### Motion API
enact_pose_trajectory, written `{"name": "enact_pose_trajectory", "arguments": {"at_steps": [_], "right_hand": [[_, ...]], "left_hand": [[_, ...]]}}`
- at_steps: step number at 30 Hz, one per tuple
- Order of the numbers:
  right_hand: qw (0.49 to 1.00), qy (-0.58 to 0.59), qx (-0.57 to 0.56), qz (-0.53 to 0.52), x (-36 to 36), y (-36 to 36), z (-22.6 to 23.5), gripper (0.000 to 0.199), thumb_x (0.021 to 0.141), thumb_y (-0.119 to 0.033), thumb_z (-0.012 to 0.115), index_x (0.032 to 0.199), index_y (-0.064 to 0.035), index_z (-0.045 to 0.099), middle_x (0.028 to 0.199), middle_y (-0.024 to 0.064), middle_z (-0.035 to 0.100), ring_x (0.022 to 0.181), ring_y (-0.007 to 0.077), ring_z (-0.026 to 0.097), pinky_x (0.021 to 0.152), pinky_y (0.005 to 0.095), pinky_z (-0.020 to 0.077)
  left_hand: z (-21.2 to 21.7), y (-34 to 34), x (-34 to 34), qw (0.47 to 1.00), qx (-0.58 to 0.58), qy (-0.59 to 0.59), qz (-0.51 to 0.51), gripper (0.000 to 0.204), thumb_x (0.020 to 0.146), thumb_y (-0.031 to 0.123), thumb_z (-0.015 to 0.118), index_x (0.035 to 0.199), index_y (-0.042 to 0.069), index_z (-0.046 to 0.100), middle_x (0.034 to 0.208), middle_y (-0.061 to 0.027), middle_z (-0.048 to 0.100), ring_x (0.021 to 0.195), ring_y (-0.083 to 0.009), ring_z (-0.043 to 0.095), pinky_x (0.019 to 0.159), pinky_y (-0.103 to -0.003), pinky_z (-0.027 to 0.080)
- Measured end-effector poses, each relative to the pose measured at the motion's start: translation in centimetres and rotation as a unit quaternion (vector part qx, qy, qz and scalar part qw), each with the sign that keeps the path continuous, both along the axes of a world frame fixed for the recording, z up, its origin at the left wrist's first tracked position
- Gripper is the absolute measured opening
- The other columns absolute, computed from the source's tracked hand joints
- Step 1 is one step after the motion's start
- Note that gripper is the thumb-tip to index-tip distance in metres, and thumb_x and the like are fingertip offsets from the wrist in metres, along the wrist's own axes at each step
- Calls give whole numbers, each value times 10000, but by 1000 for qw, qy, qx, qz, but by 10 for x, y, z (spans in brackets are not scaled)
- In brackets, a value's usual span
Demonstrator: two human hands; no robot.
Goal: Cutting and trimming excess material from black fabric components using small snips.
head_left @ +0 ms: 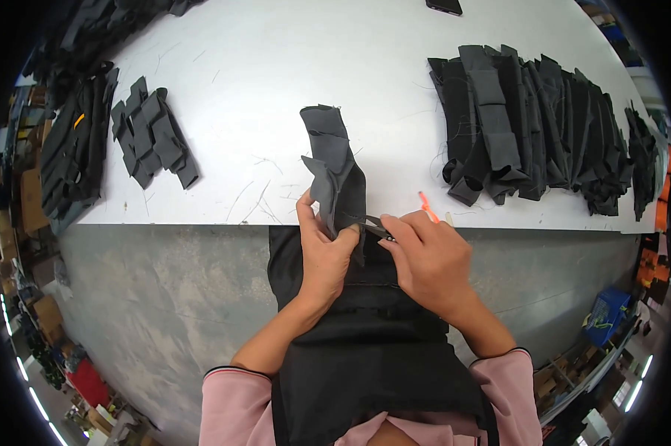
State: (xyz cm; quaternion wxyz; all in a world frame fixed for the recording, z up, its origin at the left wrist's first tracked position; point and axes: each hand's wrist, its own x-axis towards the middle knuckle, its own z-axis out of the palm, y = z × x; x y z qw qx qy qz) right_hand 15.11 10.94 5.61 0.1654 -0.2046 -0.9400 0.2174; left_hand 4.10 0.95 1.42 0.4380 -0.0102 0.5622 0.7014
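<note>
A strip of dark grey fabric (328, 145) lies partly on the white table and hangs over its front edge, folded along its length. My left hand (324, 256) pinches its lower part between thumb and fingers. In my right hand (432, 256) is a small pair of thread snips (376, 227), closed in by the fingers. Their dark blades point left and meet the fabric's right edge close to my left thumb. Whether a thread sits between the blades is too small to tell. An orange-red cord (428, 206) shows just beyond my right hand.
Many similar dark strips (491, 111) lie in a row at the right of the white table (276, 67). A smaller bundle (153, 134) and a larger dark pile (75, 149) lie at the left. Loose threads (261, 197) are scattered about. A black phone (445, 7) rests at the far edge.
</note>
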Motion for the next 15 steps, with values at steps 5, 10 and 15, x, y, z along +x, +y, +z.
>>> {"name": "enact_pose_trajectory", "arguments": {"at_steps": [5,10,15], "right_hand": [[997,-41,54,29,-5,-1,1,343,675,-102,716,1000,-77,608,808,24,555,533,181,502,498,278,392],[997,-54,53,34,-8,-5,-1,318,703,-103,705,1000,-63,598,785,33,533,527,181,518,489,287,403],[997,-58,38,22,-9,-8,-3,288,729,-101,692,995,-52,593,771,41,520,526,183,529,481,285,406]], "left_hand": [[2,0,2,1000,-14,26,7,642,763,-77,537,1311,42,225,1055,-101,497,913,-118,508,755,-242,432],[2,1,2,999,-18,40,28,649,763,-67,542,1315,37,215,1036,-102,500,876,-113,514,723,-228,436],[4,1,2,998,-22,42,30,646,765,-63,538,1312,42,212,1027,-99,499,850,-107,513,693,-225,438]]}}
